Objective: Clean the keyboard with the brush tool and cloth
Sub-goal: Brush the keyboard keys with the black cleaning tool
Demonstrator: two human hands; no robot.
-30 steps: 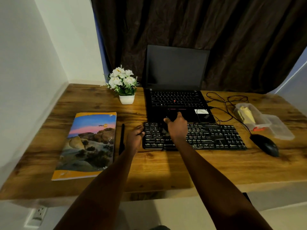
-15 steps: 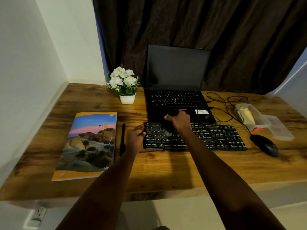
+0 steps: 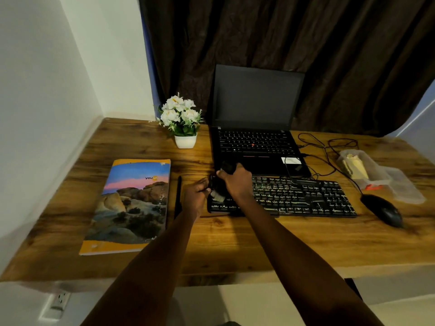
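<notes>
Book (image 3: 131, 205) and pen (image 3: 178, 196) are laid at the left of the worktop (image 3: 235, 243), flower pot (image 3: 185, 140) behind. Keyboard (image 3: 301, 198) is gripped at its left end by the curled fingers of the left hand (image 3: 195, 196). Brush tool (image 3: 219, 194) is clamped in the right hand (image 3: 236, 184), bristles on the leftmost keys, which are partly hidden. Laptop (image 3: 256, 140) is placed just behind; mouse (image 3: 382, 209) and plastic tub (image 3: 376, 175) at right.

One surface (image 3: 259, 243) carries one keyboard (image 3: 303, 198), one laptop (image 3: 256, 147) at its twelve o'clock, one mouse (image 3: 382, 210) at three o'clock, one book (image 3: 134, 205) at nine o'clock and one black pen (image 3: 178, 196) between book and keyboard. One flower pot (image 3: 185, 141) stands at eleven o'clock. Two clear plastic trays (image 3: 404, 188) lie at two o'clock. Two hands show, a left hand (image 3: 195, 196) and a right hand (image 3: 236, 183), with one brush tool (image 3: 217, 195).
</notes>
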